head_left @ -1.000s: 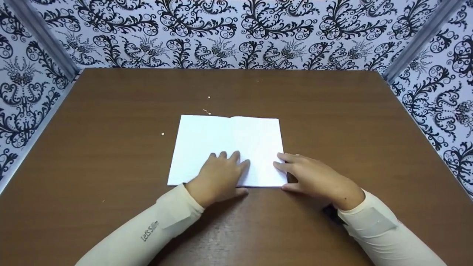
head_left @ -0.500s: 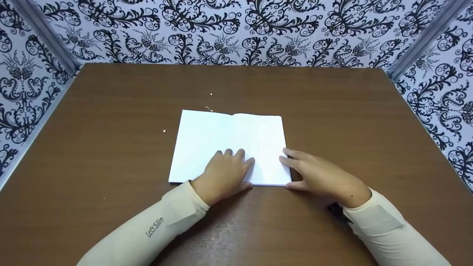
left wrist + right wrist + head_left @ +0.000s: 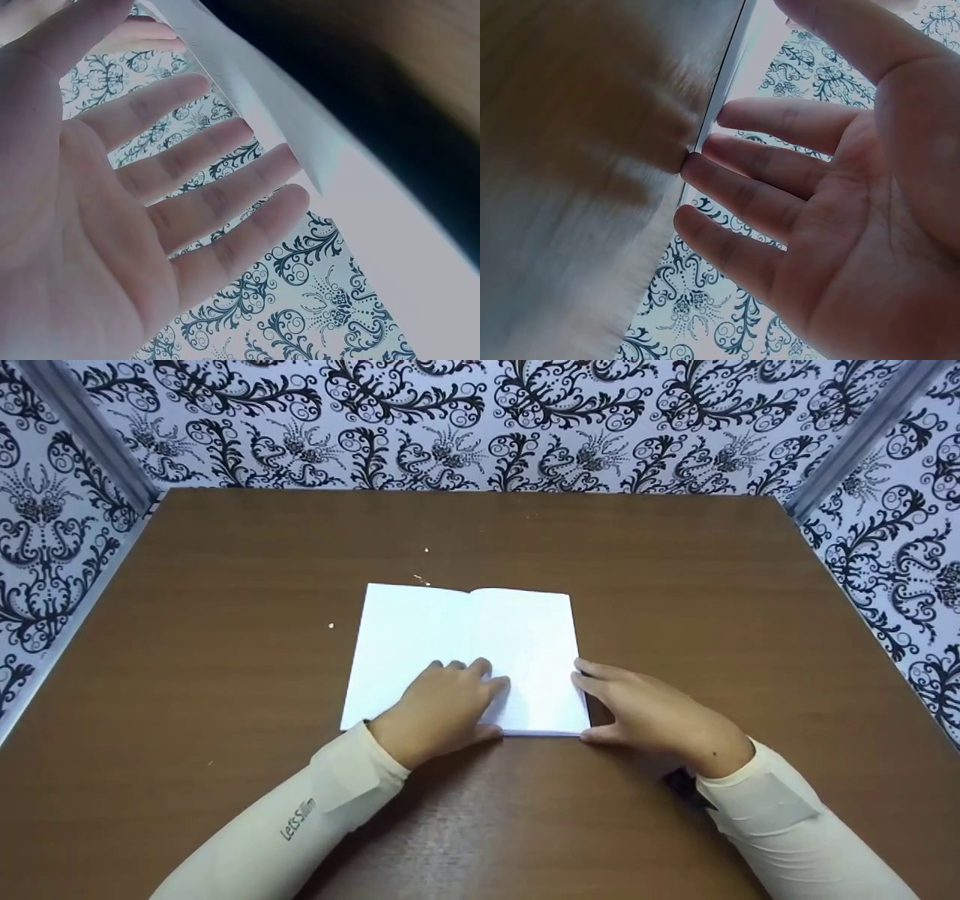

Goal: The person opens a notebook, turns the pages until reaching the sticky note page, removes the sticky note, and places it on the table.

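Observation:
A notebook (image 3: 412,630) lies spread wide on the brown table, its pages white. On its lower middle, near the fold, rests my left hand (image 3: 442,705), with the thumb at the bottom edge. Seen from the left wrist, that palm (image 3: 150,202) has long, nearly straight fingers whose tips meet the white page (image 3: 352,187). My right hand (image 3: 652,712) is at the notebook's right edge, fingertips just over the page and thumb by the lower right corner. In the right wrist view its extended fingers (image 3: 780,120) reach the notebook's edge (image 3: 739,52).
The wooden table (image 3: 225,660) runs back to a patterned black-and-white wall (image 3: 450,427). Small white crumbs (image 3: 331,625) lie left of and behind the notebook. Something dark (image 3: 682,784) shows beneath the right wrist.
My left hand has slid slightly left on the page over the last half second. My right fingertips have drawn back a little toward the page edge. The head view has shifted slightly.

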`<state>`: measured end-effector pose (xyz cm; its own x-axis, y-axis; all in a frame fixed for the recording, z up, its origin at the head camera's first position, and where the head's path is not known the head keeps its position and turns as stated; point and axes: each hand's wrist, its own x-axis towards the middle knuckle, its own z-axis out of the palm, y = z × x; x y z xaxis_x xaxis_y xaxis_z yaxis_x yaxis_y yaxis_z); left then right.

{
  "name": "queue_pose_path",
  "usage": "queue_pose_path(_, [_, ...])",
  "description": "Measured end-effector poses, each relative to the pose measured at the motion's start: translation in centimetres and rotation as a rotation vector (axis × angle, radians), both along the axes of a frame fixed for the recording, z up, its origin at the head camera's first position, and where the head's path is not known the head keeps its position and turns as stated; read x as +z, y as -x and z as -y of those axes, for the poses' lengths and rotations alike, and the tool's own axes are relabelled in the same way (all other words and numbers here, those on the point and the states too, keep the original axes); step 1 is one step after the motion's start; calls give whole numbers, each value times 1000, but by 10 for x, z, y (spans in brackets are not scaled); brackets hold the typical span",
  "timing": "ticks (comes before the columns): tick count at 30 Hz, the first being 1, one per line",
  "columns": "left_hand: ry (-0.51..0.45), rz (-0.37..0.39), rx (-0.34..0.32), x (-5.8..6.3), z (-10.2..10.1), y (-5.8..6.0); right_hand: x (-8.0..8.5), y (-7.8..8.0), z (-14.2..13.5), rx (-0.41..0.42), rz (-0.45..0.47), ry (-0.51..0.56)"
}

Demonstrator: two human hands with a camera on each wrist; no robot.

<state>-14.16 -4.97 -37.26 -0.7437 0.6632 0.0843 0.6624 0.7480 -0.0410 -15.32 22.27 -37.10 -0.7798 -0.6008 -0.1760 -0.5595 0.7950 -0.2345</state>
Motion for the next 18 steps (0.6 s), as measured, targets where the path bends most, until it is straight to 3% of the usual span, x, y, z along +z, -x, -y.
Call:
queue_pose_path(4, [3, -1, -11, -1, 1, 1, 0, 1, 0, 2, 5, 3])
queue_pose_path(11, [-40, -71, -55, -1, -2, -1, 0, 2, -1, -8, 13, 20])
queue_pose_path(18, [-68, -140, -38, -5, -5, -4, 0, 2, -3, -42, 46, 28])
